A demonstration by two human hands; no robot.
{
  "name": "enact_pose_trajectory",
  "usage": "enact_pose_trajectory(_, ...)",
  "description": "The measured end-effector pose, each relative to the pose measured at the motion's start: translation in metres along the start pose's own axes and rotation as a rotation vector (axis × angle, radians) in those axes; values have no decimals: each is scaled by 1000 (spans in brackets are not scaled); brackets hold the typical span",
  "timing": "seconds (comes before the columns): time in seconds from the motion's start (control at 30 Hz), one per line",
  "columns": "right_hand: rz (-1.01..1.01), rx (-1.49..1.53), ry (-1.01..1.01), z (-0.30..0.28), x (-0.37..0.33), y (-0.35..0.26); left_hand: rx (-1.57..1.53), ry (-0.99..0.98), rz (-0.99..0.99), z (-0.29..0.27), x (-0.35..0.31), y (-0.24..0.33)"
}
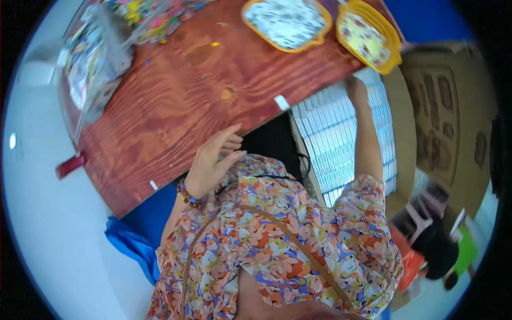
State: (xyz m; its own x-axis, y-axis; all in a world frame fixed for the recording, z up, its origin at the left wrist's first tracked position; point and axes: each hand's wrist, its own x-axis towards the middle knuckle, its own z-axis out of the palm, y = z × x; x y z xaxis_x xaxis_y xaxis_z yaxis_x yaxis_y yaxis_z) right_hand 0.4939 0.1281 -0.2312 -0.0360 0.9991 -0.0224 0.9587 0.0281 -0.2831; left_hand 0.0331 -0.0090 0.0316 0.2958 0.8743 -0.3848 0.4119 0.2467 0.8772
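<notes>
My left hand (pixel 216 160), with a beaded bracelet (pixel 189 194) at its wrist, hovers by the front edge of the wooden table (pixel 176 112). Its fingers are stretched out and nothing is in them. My right arm reaches forward over a cardboard box of shiny clear plastic trays (pixel 330 133), stacked in rows. At the box's far end, my right hand (pixel 356 88) is near the trays and just below the yellow baskets; its fingers are too small and blurred to read. A small white piece (pixel 281 102) lies at the table edge between my hands.
Two yellow baskets, one with silvery-white pieces (pixel 285 24) and one with pale yellow pieces (pixel 365 40), stand at the far right. Plastic bags of small printed pieces (pixel 96 69) and colourful bits (pixel 154 18) lie far left. A brown carton (pixel 442 117) and people (pixel 437 245) are to the right.
</notes>
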Motion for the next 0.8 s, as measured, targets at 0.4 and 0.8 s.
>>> enact_pose_trajectory(0.4,588,944,-93,58,-16,69,325,1500,-217,-53,-187,-114)
enact_pose_trajectory(0.8,-281,616,-380,-45,-47,-185,747,1285,-1674,-63,-474,-302)
